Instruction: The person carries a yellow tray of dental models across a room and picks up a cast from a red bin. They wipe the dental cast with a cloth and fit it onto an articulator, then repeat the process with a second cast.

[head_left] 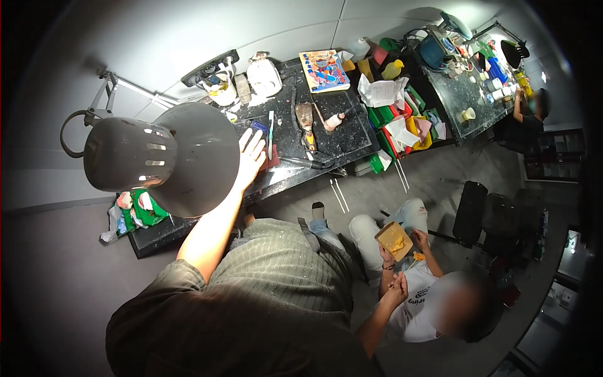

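My left hand (252, 156) rests on the dark worktable (352, 129) with its fingers stretched out, beside a toothbrush (271, 133) and a small blue object (259, 126). My right hand (396, 290) is raised in front of a seated person, its fingers pinched together. From it a thin stick appears to rise to a piece of orange-yellow food (418, 256); the grip itself is too small to make out fully. Just beyond, the seated person's hands are at a cardboard food tray (394, 241) with yellow pieces in it.
A big lamp shade (201, 160) overhangs the table's left part. A brush (305, 122), a small bottle (334, 122), a black pen-like tool (301, 162) and a colourful book (323, 71) lie on the table. Coloured bins (402, 129) with papers adjoin it. Another person (531, 119) sits farther right.
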Tool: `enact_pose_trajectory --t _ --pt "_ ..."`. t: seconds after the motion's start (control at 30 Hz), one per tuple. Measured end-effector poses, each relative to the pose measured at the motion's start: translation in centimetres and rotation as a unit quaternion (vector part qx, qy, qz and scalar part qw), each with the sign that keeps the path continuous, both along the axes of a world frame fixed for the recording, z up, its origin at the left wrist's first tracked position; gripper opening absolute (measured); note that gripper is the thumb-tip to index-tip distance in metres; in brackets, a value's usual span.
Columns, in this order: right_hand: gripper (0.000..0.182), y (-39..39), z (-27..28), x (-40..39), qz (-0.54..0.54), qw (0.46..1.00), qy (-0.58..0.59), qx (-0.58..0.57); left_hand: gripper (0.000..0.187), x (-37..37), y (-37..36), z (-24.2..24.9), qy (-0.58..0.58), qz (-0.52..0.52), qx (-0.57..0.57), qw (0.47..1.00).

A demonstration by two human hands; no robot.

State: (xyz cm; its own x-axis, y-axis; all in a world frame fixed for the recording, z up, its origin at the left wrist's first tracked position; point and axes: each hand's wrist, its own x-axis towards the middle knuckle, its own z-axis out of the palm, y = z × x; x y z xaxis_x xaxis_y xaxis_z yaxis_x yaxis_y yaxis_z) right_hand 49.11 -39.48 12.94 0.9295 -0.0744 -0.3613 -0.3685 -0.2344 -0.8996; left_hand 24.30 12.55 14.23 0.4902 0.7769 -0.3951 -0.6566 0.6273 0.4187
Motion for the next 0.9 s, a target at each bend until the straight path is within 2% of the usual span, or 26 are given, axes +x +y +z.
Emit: enact_pose_trajectory --t 0.23,0.3,0.33,0.4,0.43,0.47,0.5,0.53,0.6,0.63,0.67,0.7,0.73,0.77,0.8,0.83,0.87,0.9 --pt "0.028 2.6 3.6 -0.9 0.029 0.993 -0.077 0.081 0.069 -1.0 0.7 -1.2 0.01 -0.016 -0.019 1.0" --pt "0.031 2.5 4.1 -0.7 0.055 0.992 -0.076 0.084 0.057 -1.3 0.9 -1.9 -0.022 -0.023 -0.005 0.999" --pt "0.029 2.8 4.7 -0.6 0.07 0.99 -0.081 0.096 0.057 -1.6 1.1 -3.1 -0.023 -0.024 -0.005 0.999" --pt "0.027 3.8 6.3 -0.5 0.083 0.987 -0.088 0.11 0.051 -2.5 1.8 -6.3 -0.01 -0.086 0.111 0.99" --pt "0.024 4.6 7.3 -0.8 0.106 0.978 -0.112 0.14 0.051 -2.9 2.2 -6.8 -0.011 -0.086 0.112 0.99" --pt "0.022 5.5 8.5 -1.0 0.129 0.968 -0.135 0.17 0.047 -3.1 2.5 -7.2 -0.331 -0.018 -0.209 0.92" --pt "0.022 6.6 9.8 -1.2 0.128 0.967 -0.136 0.171 0.045 -3.0 2.6 -7.1 -0.476 0.018 -0.348 0.807" --pt "0.02 7.7 11.2 -1.5 0.146 0.958 -0.16 0.19 0.043 -2.9 2.7 -6.9 -0.58 0.053 -0.486 0.652" --pt "0.017 9.0 13.7 -1.6 0.209 0.934 -0.199 0.209 0.038 -2.2 2.0 -4.1 -0.391 0.029 -0.337 0.856" --pt "0.017 9.7 14.9 -1.7 0.208 0.935 -0.2 0.208 0.036 -1.8 1.5 -2.5 -0.281 0.016 -0.249 0.927" --pt "0.017 10.6 16.1 -1.8 0.241 0.915 -0.229 0.228 0.033 -1.3 1.4 -1.2 -0.165 0.001 -0.152 0.974" --pt "0.017 11.3 16.8 -1.9 0.274 0.893 -0.258 0.247 0.031 -1.1 1.3 -0.7 -0.045 -0.014 -0.052 0.998" --pt "0.016 11.8 17.0 -2.1 0.27 0.88 -0.293 0.257 0.031 -1.5 1.8 -2.8 -0.044 -0.016 -0.052 0.998" --pt "0.016 12.2 17.6 -2.1 0.269 0.881 -0.292 0.257 0.043 -2.2 2.6 -6.6 -0.327 0.01 -0.25 0.911" --pt "0.015 12.7 18.5 -2.2 0.3 0.87 -0.288 0.266 0.049 -2.2 2.6 -6.5 -0.46 0.03 -0.331 0.823" --pt "0.014 13.3 19.4 -2.3 0.332 0.857 -0.282 0.275 0.055 -2.2 2.6 -6.5 -0.568 0.038 -0.414 0.71" --pt "0.014 14.0 20.0 -2.7 0.345 0.849 -0.321 0.24 0.063 -0.8 1.6 -2.3 -0.283 -0.002 -0.201 0.938" --pt "0.016 14.5 20.3 -2.9 0.35 0.838 -0.346 0.235 0.071 -0.3 1.1 0.0 0.056 -0.04 0.045 0.997"
